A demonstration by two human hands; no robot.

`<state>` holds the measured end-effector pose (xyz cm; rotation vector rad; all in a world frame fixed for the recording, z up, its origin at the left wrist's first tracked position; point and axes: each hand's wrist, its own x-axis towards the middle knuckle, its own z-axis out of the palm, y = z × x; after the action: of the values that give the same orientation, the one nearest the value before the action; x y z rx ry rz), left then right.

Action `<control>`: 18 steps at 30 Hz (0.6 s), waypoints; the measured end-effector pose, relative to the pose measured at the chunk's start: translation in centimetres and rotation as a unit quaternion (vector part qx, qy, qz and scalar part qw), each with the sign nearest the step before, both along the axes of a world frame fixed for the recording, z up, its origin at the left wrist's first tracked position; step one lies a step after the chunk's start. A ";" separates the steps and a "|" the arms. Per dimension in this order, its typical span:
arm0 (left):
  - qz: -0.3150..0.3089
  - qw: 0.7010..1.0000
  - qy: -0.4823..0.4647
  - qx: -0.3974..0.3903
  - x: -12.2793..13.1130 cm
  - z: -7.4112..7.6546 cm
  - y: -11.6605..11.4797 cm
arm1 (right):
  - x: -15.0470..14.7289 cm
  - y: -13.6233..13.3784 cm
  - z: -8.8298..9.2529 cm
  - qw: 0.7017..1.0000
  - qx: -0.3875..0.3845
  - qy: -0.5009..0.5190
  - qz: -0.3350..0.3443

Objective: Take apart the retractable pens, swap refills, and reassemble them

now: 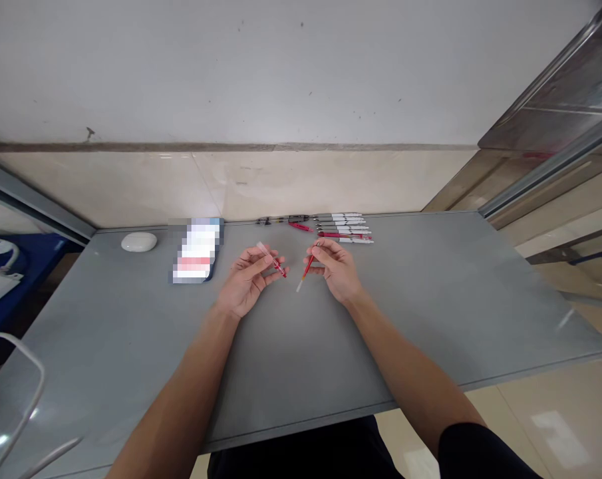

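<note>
Above the middle of the grey table, my left hand [243, 283] is closed on a clear pen barrel [267, 253] with red at its lower end. Opposite it, my right hand [338, 271] pinches a thin red pen refill [307, 267], its pale end slanting down to the left. The barrel and refill are apart. Just beyond my right hand lies a row of several white-and-grey pens [350, 218], with a red pen [343, 235] among them. Dark pen parts [297, 218] and a short red pen part [301, 227] lie to the left of that row.
A phone with a blurred-out screen [195, 249] lies left of my hands. Farther left is a white rounded case or mouse [139, 241]. A white cable [36, 372] curves over the near left corner. A tiled wall [330, 179] borders the table's far edge [410, 213].
</note>
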<state>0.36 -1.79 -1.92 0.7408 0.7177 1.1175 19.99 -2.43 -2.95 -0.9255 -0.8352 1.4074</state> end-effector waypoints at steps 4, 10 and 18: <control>0.029 0.999 0.025 0.028 0.1 -0.1 0.1 | 0.0 0.0 0.0 1.000 0.002 -0.006 -0.014; 0.056 0.998 0.021 0.011 0.3 -0.2 0.2 | -0.1 0.2 -0.1 0.999 0.003 -0.013 -0.042; 0.052 0.998 0.044 -0.016 0.2 -0.5 0.2 | -0.2 0.3 -0.3 0.995 0.011 -0.027 -0.093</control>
<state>0.58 -1.56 -2.41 0.7355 0.8543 1.1704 19.78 -2.14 -3.26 -1.0019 -0.7837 1.2141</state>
